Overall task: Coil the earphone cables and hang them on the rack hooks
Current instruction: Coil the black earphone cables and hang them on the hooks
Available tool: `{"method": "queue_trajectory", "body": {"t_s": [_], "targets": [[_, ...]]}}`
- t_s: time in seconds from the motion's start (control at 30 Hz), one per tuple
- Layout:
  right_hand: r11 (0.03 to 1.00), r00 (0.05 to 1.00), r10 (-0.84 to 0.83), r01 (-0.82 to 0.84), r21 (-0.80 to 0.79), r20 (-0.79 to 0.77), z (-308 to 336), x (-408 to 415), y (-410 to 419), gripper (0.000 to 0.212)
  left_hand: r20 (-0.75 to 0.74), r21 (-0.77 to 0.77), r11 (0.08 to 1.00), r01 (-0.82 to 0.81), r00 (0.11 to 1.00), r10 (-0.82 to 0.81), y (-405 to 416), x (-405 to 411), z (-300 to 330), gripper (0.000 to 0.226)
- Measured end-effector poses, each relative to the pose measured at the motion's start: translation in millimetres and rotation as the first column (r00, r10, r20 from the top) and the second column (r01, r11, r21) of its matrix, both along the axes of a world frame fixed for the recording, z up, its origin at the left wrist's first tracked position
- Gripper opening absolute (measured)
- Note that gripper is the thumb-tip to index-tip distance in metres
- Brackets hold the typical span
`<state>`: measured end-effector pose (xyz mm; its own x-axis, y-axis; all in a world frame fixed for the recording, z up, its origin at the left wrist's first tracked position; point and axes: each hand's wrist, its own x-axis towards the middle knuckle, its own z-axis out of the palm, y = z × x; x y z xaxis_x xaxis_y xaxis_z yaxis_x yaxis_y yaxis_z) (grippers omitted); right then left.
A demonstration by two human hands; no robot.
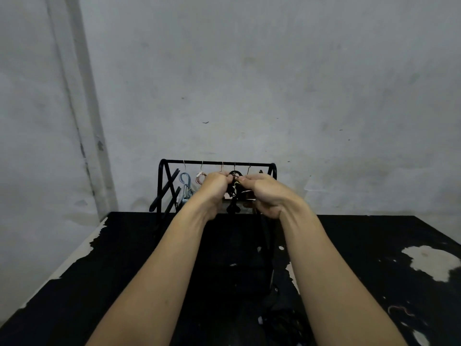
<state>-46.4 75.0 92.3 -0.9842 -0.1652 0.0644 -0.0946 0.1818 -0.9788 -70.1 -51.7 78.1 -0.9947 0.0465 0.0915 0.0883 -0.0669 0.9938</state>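
Your left hand [216, 182] and right hand [259, 188] both pinch the coiled black earphone cable [234, 175] at a thin wire hook [234, 166] on the black metal rack [217, 162]. Blue [185, 180] and pink [201, 178] coils hang further left, above the black surface [124, 245].

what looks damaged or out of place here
The black table top is badly chipped, with pale patches at its right side and left edge. A loose pinkish cable lies on it at the right, not hung on the rack.
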Motion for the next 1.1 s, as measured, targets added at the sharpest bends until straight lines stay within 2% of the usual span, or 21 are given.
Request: {"method": "queue_trajectory", "body": {"t_s": [0.1,0.3,0.37,0.47,0.6,0.8,0.87,1.0,1.1], "targets": [[0.964,0.993,-0.077,0.097,0.248,-0.090,1.2,-4.3,5.1,0.031,0.059,0.028,1.000,-0.005,0.998,0.003,-1.4,7.7,8.4,0.027],[0.934,0.981,-0.024,0.090,0.347,-0.191,-0.7,-3.6,4.7,0.032,0.145,0.106,0.993,0.050,0.987,-0.065,-5.0,15.2,13.7,0.023],[0.952,0.984,-0.037,0.087,0.295,-0.173,-5.2,-5.3,3.5,0.032,0.167,0.138,0.986,0.093,0.979,-0.115,-5.9,14.4,10.1,0.022],[0.962,0.969,-0.161,0.196,0.189,-0.185,-9.4,-5.2,-2.0,0.031,0.147,0.161,0.984,0.073,0.984,-0.097,-6.4,8.8,1.3,0.019],[0.949,0.931,-0.302,0.314,0.029,-0.204,-14.8,-9.3,-12.9,0.027,0.049,0.135,0.988,0.074,0.995,-0.082,-2.4,7.0,-6.1,0.021],[0.919,0.912,-0.383,0.359,-0.165,-0.148,-22.7,-18.5,-26.5,0.018,-0.054,0.077,0.995,-0.056,0.997,0.060,-1.4,-3.5,-13.2,0.012],[0.904,0.900,-0.412,0.384,-0.188,-0.140,-23.0,-21.1,-27.3,0.014,-0.073,0.054,0.993,-0.105,0.991,0.109,-1.3,-8.5,-14.2,0.009],[0.835,0.816,-0.551,0.532,-0.142,-0.176,-23.9,-27.3,-31.3,0.016,-0.090,0.001,0.971,-0.240,0.967,0.239,0.7,-16.4,-17.1,0.024],[0.795,0.772,-0.606,0.587,-0.150,-0.192,-24.7,-29.3,-35.2,0.011,-0.145,-0.007,0.956,-0.292,0.947,0.288,4.7,-16.9,-18.2,0.013]]}}
